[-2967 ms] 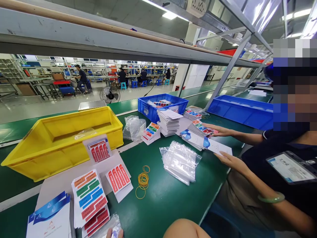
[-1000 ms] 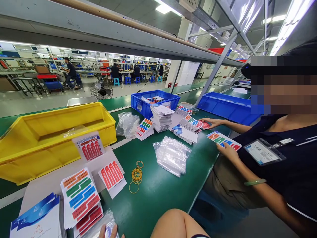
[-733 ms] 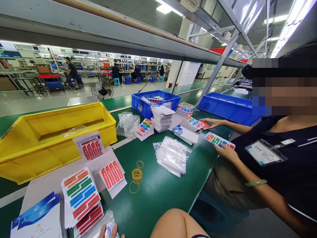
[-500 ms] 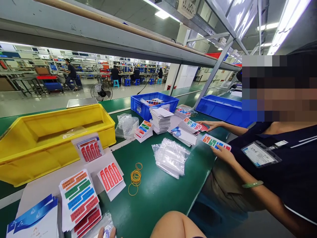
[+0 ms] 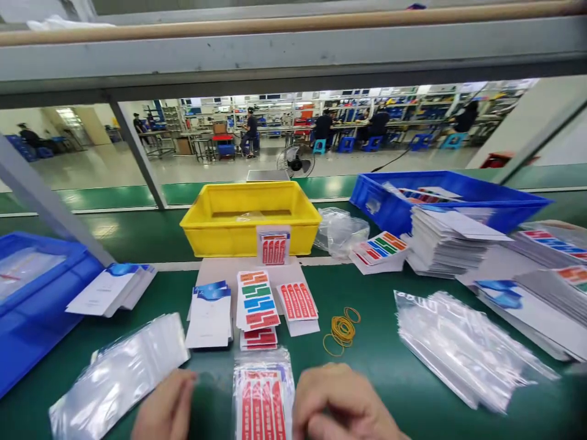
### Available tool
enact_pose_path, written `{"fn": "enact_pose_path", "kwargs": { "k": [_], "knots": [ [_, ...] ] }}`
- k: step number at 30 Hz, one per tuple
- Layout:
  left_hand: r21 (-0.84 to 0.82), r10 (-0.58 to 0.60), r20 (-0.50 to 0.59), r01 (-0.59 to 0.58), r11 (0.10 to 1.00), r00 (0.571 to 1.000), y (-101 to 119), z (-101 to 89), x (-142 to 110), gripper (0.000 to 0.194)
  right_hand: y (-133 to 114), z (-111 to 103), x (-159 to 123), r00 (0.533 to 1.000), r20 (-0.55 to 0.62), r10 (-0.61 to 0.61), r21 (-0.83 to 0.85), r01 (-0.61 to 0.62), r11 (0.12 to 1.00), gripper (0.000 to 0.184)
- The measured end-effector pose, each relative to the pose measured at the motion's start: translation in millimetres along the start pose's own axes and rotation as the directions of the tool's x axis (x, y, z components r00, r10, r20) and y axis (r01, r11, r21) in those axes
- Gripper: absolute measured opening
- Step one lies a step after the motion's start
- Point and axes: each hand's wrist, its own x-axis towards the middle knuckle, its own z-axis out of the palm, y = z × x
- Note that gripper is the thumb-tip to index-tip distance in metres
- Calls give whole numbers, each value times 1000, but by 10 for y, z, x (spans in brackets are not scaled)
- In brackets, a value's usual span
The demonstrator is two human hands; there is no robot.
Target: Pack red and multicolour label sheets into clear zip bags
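Note:
A clear plastic bag with red-striped sticker sheets inside (image 5: 263, 400) lies at the front middle of the table. My right hand (image 5: 345, 400) is at the bag's right edge, its fingers curled and closed against it. To the left, apart from the bag, my left hand (image 5: 166, 406) is smeared by motion, and I cannot make out whether its fingers hold anything. Beyond the bag lie a stack of multicoloured sticker sheets (image 5: 258, 299), red sticker sheets (image 5: 298, 301) and white-and-blue booklets (image 5: 210, 318). Empty clear bags (image 5: 121, 373) lie beside my left hand.
A yellow bin (image 5: 250, 238) stands behind, with a filled bag (image 5: 274, 245) leaning on it. Blue bins (image 5: 463, 183) flank both sides. Rubber bands (image 5: 342, 332), more clear bags (image 5: 463, 342) and paper stacks (image 5: 447, 244) lie to the right. A shelf beam (image 5: 293, 52) crosses overhead.
My view has swung left from the co-worker to the table in front of me. Both my hands now show near the filled bag; earlier only some fingers showed at the bottom edge.

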Motion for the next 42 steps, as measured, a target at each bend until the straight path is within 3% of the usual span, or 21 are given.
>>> {"fn": "enact_pose_path", "kwargs": {
  "k": [1,3,5,7,11,13,15,17,19,22,24,28,32,34,36,38,42],
  "knots": [
    [84,-200,0,199,976,980,-119,-133,29,24,47,-7,9,990,-122,69,76,-60,995,27],
    [265,-489,86,453,851,868,-342,-331,95,32,194,-21,29,927,-314,205,233,-134,963,24],
    [407,-638,200,530,744,743,-538,-436,149,35,382,-2,64,873,-401,278,326,-148,934,23],
    [443,-659,289,513,735,695,-690,-478,183,31,565,53,110,834,-441,333,375,-166,912,24],
    [426,-631,325,487,762,704,-747,-542,232,23,795,173,177,795,-444,414,429,-217,877,26],
    [422,-633,293,497,758,717,-603,-571,257,24,823,222,187,810,-399,429,433,-246,867,26],
    [366,-575,295,466,806,763,-352,-541,270,26,804,285,193,861,-322,392,376,-264,888,26],
    [276,-447,339,367,888,828,-43,-416,263,28,767,383,197,931,-210,299,262,-240,935,30],
    [173,-288,398,237,956,871,260,-209,248,27,744,513,188,972,-79,222,137,-210,968,28],
    [59,-23,418,-2,998,908,592,110,267,23,786,689,131,959,61,276,-23,-275,961,38],
    [-17,43,409,-39,999,912,703,244,333,22,855,739,83,944,43,327,-117,-321,940,45],
    [-289,-25,411,157,944,911,738,323,552,20,989,698,30,950,-71,305,-211,-313,926,44],
    [-561,-172,503,471,680,847,676,400,682,31,1036,674,15,951,-54,303,-336,-303,892,52],
    [-600,-228,546,567,565,806,640,466,684,34,1023,684,17,955,-15,297,-360,-282,889,55],
    [-615,-252,565,605,505,785,613,520,665,33,989,694,37,959,-8,282,-340,-267,902,54],
    [-625,-247,548,588,513,799,598,547,642,32,950,697,76,960,-52,275,-301,-277,912,46],
    [-603,-184,507,498,623,842,583,543,608,32,942,693,157,921,-167,352,-227,-384,895,13]
  ]
}}
